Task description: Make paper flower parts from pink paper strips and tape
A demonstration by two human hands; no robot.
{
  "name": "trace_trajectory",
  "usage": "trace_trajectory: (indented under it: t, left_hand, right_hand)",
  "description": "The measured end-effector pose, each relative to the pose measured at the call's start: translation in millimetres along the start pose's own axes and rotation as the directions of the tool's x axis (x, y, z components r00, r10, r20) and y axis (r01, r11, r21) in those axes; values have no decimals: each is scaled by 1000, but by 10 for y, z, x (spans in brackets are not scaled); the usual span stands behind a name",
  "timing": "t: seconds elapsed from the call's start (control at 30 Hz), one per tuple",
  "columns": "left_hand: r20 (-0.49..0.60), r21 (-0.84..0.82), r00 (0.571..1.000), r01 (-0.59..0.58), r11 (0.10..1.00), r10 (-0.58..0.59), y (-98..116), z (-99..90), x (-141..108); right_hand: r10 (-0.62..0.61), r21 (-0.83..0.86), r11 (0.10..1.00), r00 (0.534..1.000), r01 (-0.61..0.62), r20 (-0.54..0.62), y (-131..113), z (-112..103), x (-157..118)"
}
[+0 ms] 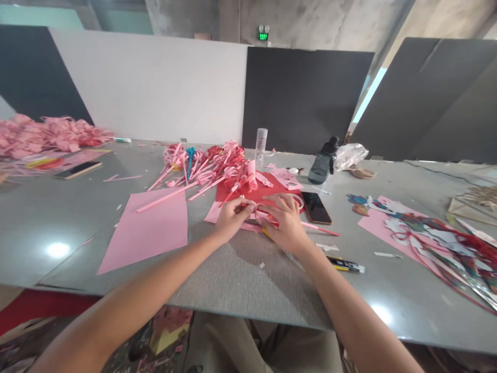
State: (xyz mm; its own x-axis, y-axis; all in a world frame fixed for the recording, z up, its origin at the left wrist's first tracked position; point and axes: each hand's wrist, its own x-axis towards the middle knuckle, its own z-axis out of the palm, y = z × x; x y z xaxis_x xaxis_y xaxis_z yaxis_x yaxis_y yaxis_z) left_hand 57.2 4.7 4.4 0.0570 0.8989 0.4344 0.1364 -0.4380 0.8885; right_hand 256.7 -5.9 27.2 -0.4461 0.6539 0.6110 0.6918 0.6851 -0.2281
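Note:
My left hand is closed, its thumb and fingertips pinching a small pink paper strip. My right hand meets it from the other side, its fingers bent over the same strip; its grip is partly hidden. Beneath both hands lie a pink paper piece and a red sheet. A thin pink and red stick pokes out to the right of my right hand. Just beyond the hands rests a heap of pink and red paper-strip flowers on stems.
A pink sheet lies left, a phone and a utility knife right. Behind stand a clear bottle and a dark water bottle. Colourful cutouts cover the far right; another phone is left.

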Motion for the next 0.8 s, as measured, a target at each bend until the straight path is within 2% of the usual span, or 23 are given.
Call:
trace_trajectory:
  t: [0.27,0.5,0.57,0.67,0.8]
  left_hand:
    - [-10,-46,1000,23,999,-23,71,14,-24]
    - [-32,-141,999,16,990,-21,117,51,-39]
    - [-36,-142,999,-32,989,28,133,62,-59]
    - [-65,-56,989,-135,989,131,168,73,-95]
    - [-107,38,952,-283,958,286,224,71,-121]
  right_hand:
    - [-27,21,999,1000,27,-9,-3,16,-8]
    - [-44,73,996,989,55,-141,42,46,-4]
    - [-53,82,994,982,69,-179,53,47,-7]
    - [-69,101,991,975,92,-212,39,21,-7]
    - [-121,135,978,958,160,-261,-16,-42,-5]
